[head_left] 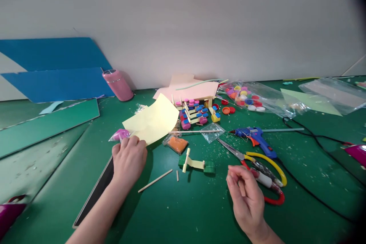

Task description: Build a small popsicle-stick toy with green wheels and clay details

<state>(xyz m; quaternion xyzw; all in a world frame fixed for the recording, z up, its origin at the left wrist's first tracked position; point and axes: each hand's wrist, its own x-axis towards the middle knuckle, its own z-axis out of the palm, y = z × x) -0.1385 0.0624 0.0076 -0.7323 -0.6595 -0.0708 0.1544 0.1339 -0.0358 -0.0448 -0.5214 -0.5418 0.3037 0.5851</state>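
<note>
My left hand (pixel 130 160) reaches to the near corner of a pale yellow sheet (pixel 153 120), its fingers curled over the paper's edge, beside a small bag of pink clay (pixel 120 134). Near the scissors' handles, my right hand (pixel 246 198) hovers palm up with fingers bent together; whether anything tiny is between them is hidden. Between the hands lies a small green model (pixel 196 164) with pale yellow strips. A thin wooden stick (pixel 155 180) and a short stick piece (pixel 177 175) rest nearby. Behind is a bag of orange clay (pixel 177 144).
Large scissors (pixel 243 156) and a blue glue gun (pixel 256 137) with a black cable lie right. Colourful small models (pixel 193 114), bottle caps (pixel 243 95) and pink paper (pixel 188 89) are behind. A pink bottle (pixel 118 85) stands back left; a dark tray (pixel 98 194) lies under my left arm.
</note>
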